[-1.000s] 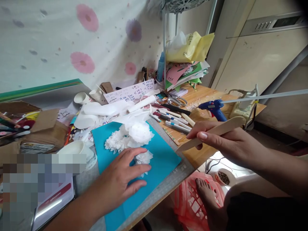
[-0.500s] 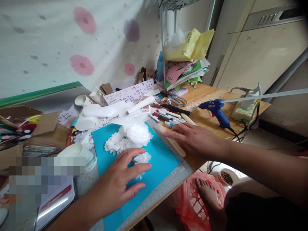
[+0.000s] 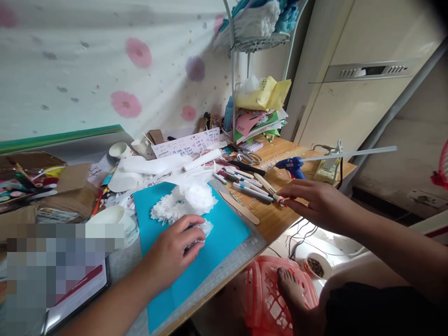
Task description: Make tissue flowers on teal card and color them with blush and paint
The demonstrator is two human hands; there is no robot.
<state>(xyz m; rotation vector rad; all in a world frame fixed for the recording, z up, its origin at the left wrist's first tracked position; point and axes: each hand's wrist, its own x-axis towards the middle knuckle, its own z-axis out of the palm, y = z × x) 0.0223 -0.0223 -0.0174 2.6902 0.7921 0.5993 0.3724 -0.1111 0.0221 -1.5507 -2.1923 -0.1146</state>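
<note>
My left hand (image 3: 173, 252) is curled round a small white paper flower (image 3: 207, 227), which rests on a bright blue sheet (image 3: 224, 247); fingers cover part of it. Just beyond on the same sheet lie a fuller white paper flower (image 3: 199, 196) and a ruffled white paper cluster (image 3: 164, 206). Off to the right, my right hand (image 3: 311, 200) hovers at the table edge with its fingers stretched out. Its fingertips are close to the red-striped end of a pale stick (image 3: 268, 185), and whether they touch cannot be made out. Behind this hand stands a blue glue gun (image 3: 292, 165) with a long glue stick.
Several pens (image 3: 250, 186) and a flat wooden stick (image 3: 241, 209) lie beside the blue sheet. Scissors (image 3: 248, 156) and a power strip (image 3: 327, 170) are farther back. A cardboard box (image 3: 75, 182), a tape roll (image 3: 108, 219) and a phone (image 3: 80, 298) occupy the left.
My right hand has moved right, off the pens and toward the glue gun. The left hand's fingers have curled in round the small flower. The view has shifted slightly.
</note>
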